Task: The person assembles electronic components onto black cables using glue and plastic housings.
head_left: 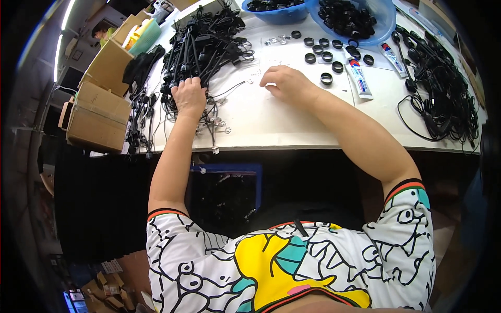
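A heap of black cabled parts [195, 44] with tube-like bodies and thin wires lies at the left of the white table. My left hand [189, 99] is closed over its near edge, fingers curled on a black tube-shaped part; the hand hides most of it. From that heap a thin wire [229, 89] runs right, its small pale end lying close to my right hand [287, 83]. My right hand hovers low at the table's middle, fingers bent and thumb apart, with nothing visible between them. Small clear pieces on wire ends [220, 123] lie beside my left wrist.
Several black rings [326, 79] lie right of centre, near two white-and-blue tubes [359, 78]. Blue basins [383, 26] of black parts stand at the back. Another black cable pile [443, 99] fills the right side. Cardboard boxes [99, 116] stand at left.
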`<state>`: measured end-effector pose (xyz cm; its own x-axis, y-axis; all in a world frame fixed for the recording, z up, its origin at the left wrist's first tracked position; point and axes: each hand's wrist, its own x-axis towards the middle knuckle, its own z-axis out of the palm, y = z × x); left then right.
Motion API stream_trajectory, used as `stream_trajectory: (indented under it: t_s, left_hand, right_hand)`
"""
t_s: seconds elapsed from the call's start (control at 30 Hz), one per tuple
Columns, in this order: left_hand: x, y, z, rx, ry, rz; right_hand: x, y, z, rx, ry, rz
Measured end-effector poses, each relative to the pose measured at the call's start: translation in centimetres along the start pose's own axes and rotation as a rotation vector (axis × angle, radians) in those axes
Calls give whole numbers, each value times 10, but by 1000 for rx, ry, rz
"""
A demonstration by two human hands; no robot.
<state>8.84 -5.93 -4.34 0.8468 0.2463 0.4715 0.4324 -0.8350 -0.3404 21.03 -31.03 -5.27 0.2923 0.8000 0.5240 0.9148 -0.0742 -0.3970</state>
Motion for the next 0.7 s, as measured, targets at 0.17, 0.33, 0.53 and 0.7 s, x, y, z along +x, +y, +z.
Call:
stream_trajectory:
  t_s: [0.17, 0.33, 0.53, 0.7]
  left_hand:
    - [17, -17, 14, -157, -80, -139]
    - [33, -56, -6, -756, 5, -320]
    - [21, -76, -72, -1349, 212, -402]
    - [-15, -76, -115, -1302, -57, -82]
  right_hand:
    - [4, -4, -2, 62, -7, 53]
    - [3, -5, -4, 61, 5, 71]
    - [10, -8, -11, 79, 353, 26]
    - [33, -61, -46, 399, 1164, -487]
